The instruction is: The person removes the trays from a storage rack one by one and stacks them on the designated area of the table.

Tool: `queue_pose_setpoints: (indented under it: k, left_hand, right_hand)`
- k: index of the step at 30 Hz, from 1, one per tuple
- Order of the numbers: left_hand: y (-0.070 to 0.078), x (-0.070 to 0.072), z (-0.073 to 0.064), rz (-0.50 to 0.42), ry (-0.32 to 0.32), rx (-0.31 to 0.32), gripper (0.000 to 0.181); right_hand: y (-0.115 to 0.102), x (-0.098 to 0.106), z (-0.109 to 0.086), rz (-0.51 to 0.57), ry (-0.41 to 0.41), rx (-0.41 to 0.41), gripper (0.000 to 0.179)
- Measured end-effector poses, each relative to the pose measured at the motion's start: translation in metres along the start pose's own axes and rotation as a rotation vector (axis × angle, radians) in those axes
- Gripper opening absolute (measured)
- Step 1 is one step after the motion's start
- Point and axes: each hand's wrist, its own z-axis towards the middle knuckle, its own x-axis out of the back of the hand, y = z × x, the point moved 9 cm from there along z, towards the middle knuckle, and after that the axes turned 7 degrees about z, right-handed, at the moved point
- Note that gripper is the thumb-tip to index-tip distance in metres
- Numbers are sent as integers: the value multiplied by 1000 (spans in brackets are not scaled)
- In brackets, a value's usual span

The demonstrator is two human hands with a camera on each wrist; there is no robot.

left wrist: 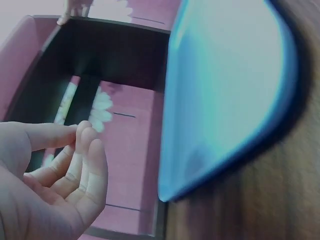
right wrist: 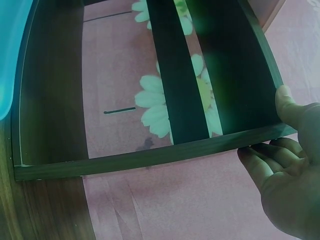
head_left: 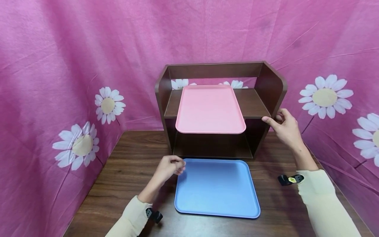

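At far left we see a pink cloth (head_left: 139,42) printed with large white daisies, hanging behind a wood-grain surface (head_left: 133,158). Next, a person's left hand (head_left: 168,168) hovers by the far left corner of a blue tray, fingers loosely bent, thumb and fingertips drawn close together; we see nothing held, and the left wrist view shows the hand apart from the tray.

At center, a pink tray (head_left: 211,108) rests on the upper board of a brown two-level shelf (head_left: 211,70), its near end jutting out past the board's front edge. Below, the blue tray (head_left: 217,187) lies flat on the surface, just in front of the shelf's base. We make out nothing on either tray.

At right, the right hand (head_left: 285,128) pinches the shelf's right side panel (head_left: 270,85) where the upper board meets it, thumb at the front edge and fingers around the outside.

We judge the step in hand to be steadying or adjusting the shelf, with both trays laid out. To our eye, the next move calls for care: should the shelf be shifted, the left hand would need a matching hold on the opposite side, and any tug should be gentle, since the overhanging pink tray could slide or tip.
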Motion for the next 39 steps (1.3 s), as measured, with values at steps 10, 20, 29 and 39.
queue_pose_setpoints:
  k: [10,20,29,39]
  left_hand:
    - [44,-8,-2,-86,-74,-88,23]
    - [76,-20,-4,-279,-146,-128,33]
    - [101,-32,-6,-512,-204,-159,38]
    - [123,-46,-8,-702,-223,-195,24]
  right_hand:
    - [0,1,-2,-15,7,4,31]
    - [1,0,-1,-12,11,0,36]
    - [0,1,-1,-29,14,7,35]
    - [0,1,-1,-17,11,7,32]
